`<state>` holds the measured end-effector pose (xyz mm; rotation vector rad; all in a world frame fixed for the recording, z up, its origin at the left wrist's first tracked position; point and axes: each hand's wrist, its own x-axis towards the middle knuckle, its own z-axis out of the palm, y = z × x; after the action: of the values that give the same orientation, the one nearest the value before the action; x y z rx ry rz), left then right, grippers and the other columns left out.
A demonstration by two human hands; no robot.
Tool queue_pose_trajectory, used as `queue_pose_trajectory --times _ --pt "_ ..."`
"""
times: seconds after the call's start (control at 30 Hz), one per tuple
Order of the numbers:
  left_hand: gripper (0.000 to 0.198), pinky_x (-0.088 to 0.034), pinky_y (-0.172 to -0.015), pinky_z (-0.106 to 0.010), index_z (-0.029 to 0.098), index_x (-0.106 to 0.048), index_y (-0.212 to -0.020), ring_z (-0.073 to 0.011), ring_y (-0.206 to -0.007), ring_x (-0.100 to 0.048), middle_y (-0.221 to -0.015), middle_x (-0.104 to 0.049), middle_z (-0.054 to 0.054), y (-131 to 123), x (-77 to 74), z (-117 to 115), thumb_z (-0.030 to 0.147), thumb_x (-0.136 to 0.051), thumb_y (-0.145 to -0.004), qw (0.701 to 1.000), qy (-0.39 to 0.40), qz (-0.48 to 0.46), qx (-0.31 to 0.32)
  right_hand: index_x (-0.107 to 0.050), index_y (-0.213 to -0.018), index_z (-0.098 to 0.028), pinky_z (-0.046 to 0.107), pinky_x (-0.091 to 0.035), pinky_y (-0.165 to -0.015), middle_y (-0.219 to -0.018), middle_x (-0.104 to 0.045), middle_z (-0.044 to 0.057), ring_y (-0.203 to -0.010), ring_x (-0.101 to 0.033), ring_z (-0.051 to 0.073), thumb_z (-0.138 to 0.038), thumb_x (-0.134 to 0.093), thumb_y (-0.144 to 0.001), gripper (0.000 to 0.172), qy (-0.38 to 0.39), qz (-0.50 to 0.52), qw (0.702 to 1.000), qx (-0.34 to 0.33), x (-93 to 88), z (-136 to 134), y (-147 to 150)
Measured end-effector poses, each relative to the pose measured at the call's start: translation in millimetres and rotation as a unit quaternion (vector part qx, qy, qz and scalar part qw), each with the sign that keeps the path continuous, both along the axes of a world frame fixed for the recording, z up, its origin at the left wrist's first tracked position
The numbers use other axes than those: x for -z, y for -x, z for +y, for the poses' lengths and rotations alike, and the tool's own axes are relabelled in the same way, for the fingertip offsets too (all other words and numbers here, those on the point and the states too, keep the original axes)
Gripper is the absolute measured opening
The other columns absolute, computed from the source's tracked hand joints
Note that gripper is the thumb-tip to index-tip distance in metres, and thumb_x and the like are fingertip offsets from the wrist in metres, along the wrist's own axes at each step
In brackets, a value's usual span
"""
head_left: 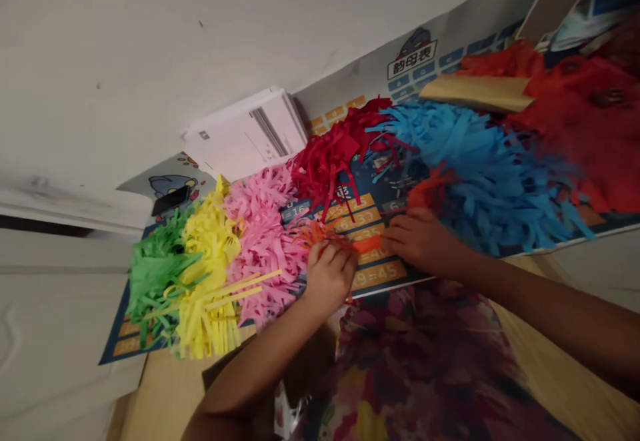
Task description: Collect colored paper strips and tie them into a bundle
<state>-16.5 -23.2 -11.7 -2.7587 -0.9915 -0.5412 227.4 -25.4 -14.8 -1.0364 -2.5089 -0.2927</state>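
Note:
My left hand [331,274] is closed on an orange fringed paper piece; its frayed tips stick out past the fingers. An orange paper strip [369,244] runs from it across to my right hand [423,241], whose fingers are bent over the strip's other end. More orange-red paper [431,186] shows just beyond my right hand. Pink fringed paper [265,241] lies to the left of my left hand. Blue fringed paper [475,154] spreads beyond my right hand, and dark red fringed paper [333,154] lies between the two colours, farther back.
Yellow fringe [213,274] and green fringe [159,258] lie at the left end of the printed mat [385,271]. A white box [245,134] leans at the wall. Red paper [590,128], a tan folded piece [477,92] and a grey-brown panel [553,13] are at right.

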Motion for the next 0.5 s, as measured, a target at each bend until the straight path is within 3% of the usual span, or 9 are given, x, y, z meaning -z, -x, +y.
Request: queue_pose_trajectory --times 0.1,0.2,0.37,0.5 --pt "0.013 -0.042 -0.096 -0.041 0.021 -0.069 -0.103 -0.0208 -0.105 -0.064 -0.102 -0.075 -0.004 8 1.1 -1 0.020 -0.058 -0.095 1.000 0.019 0.001 0.005 -0.071 -0.094 -0.024 0.038 -0.030 -0.081 -0.093 -0.075 0.000 -0.091 -0.058 0.019 -0.017 -0.054 -0.096 0.019 0.031 0.057 0.998 -0.001 11.1 1 -24" --pt "0.015 -0.042 -0.094 -0.041 0.021 -0.070 -0.100 -0.0211 -0.104 -0.064 -0.104 -0.075 -0.006 8 -3.0 1 0.022 -0.055 -0.096 1.000 0.025 0.009 0.016 -0.072 -0.086 -0.024 0.038 -0.030 -0.081 -0.092 -0.075 0.000 -0.090 -0.060 0.019 -0.023 -0.055 -0.097 0.020 0.061 0.082 0.994 0.023 14.7 4 -37" --pt "0.017 -0.038 -0.097 -0.044 0.021 -0.068 -0.108 -0.0226 -0.104 -0.062 -0.107 -0.074 -0.005 -6 -11.9 5 0.026 -0.060 -0.094 1.000 -0.003 -0.005 0.011 -0.071 -0.085 -0.027 0.040 -0.029 -0.084 -0.094 -0.076 -0.001 -0.095 -0.061 0.020 -0.019 -0.052 -0.097 0.024 0.072 0.061 0.995 0.013 3.3 3 -36" --pt "0.016 -0.036 -0.097 -0.041 0.021 -0.068 -0.106 -0.0207 -0.103 -0.061 -0.104 -0.075 -0.003 -9 -9.1 10 0.018 -0.057 -0.095 0.999 0.013 -0.009 0.052 -0.071 -0.088 -0.026 0.039 -0.029 -0.082 -0.091 -0.076 -0.001 -0.093 -0.061 0.019 -0.018 -0.051 -0.099 0.024 0.063 0.084 0.994 0.010 -0.9 2 -33"
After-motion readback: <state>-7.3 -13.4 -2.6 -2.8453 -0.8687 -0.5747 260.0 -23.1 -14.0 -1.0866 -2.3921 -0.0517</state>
